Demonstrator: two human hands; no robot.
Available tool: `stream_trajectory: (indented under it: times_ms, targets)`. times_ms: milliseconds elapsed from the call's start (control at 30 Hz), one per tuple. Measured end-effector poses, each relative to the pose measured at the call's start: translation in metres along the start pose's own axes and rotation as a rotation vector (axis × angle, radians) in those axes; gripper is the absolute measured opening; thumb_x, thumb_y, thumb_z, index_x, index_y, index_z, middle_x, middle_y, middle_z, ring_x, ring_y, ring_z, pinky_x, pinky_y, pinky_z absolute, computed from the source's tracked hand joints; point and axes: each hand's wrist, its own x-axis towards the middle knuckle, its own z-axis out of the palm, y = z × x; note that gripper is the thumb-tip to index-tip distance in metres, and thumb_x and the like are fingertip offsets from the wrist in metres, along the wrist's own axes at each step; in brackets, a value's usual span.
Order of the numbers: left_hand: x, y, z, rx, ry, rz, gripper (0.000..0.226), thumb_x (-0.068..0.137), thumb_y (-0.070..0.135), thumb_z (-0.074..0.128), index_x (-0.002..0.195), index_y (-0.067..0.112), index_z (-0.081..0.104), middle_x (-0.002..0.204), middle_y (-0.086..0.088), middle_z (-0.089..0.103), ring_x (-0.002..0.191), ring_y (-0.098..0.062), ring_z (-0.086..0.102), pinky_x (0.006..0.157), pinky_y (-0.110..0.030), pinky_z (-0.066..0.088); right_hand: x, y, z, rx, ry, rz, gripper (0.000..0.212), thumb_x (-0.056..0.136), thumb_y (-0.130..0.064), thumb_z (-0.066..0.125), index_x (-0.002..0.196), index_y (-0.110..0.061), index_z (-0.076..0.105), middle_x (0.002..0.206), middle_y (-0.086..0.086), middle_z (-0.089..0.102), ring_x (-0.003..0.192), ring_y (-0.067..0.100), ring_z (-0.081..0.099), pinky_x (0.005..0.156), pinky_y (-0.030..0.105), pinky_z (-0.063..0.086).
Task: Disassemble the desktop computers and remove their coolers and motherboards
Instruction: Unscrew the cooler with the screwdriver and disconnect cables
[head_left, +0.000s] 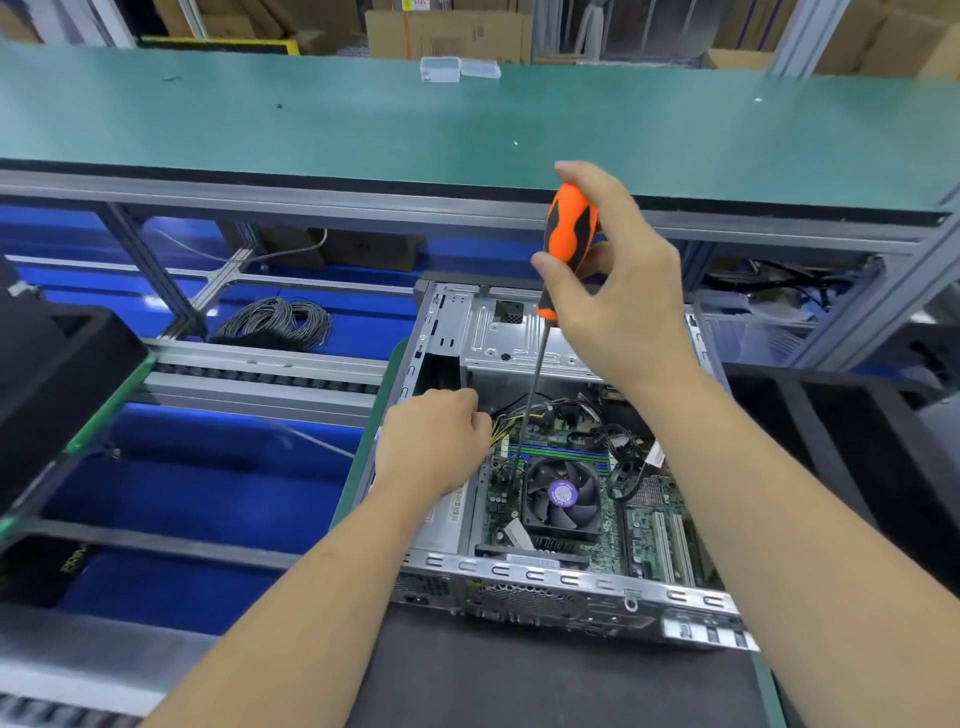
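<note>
Both grips busy: right hand (618, 280) clasps orange screwdriver (569, 234); left hand (434, 436) curled inside open computer (550, 467).

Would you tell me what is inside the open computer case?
The computer case holds a motherboard, a cooler fan and cables. The left hand covers its left side.

Bright even overhead light; soft shadows; wide-angle bending at edges; slight overall blur.
</note>
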Motion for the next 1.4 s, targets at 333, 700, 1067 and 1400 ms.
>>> stream_trajectory:
  times_ms: [333,700,1067,1400]
  targets:
    - [0.001,0.0,-0.001,-0.006,-0.028,-0.028,0.027,0.09,0.028,0.042,0.066,0.017,0.046,0.059,0.001,0.052,0.057,-0.021,0.053,0.05,-0.028,0.037,0.022,-0.002,-0.064,-0.092,0.148,-0.071,0.057,0.089,-0.009,0.063,0.143,-0.009,0.046,0.122,-0.024,0.048,0.091,0.004,0.049,0.078,0.024,0.05]
    - [0.001,0.001,0.0,0.01,-0.017,-0.057,0.028,0.088,0.028,0.044,0.062,0.018,0.039,0.055,0.001,0.048,0.05,-0.015,0.041,0.047,-0.026,0.023,0.002,0.007,-0.092,-0.289,-0.018,0.009,0.058,0.088,-0.004,0.066,0.142,-0.014,0.048,0.111,0.013,0.061,0.088,0.025,0.051,0.081,0.032,0.045]
    - [0.001,-0.001,0.003,0.027,0.001,-0.041,0.029,0.089,0.03,0.044,0.061,0.022,0.042,0.053,0.004,0.048,0.049,-0.009,0.042,0.045,-0.024,0.025,-0.006,0.013,-0.087,-0.347,-0.143,0.037,0.06,0.088,-0.005,0.067,0.143,-0.019,0.047,0.121,0.009,0.061,0.109,0.029,0.055,0.093,0.044,0.046]
    - [0.002,0.0,0.002,0.032,-0.03,-0.03,0.025,0.091,0.029,0.042,0.069,0.021,0.05,0.059,0.002,0.055,0.057,-0.017,0.053,0.048,-0.026,0.033,-0.004,0.003,-0.101,-0.255,0.11,-0.062,0.059,0.088,-0.006,0.066,0.143,-0.007,0.047,0.116,0.004,0.061,0.095,0.015,0.054,0.089,0.026,0.046]
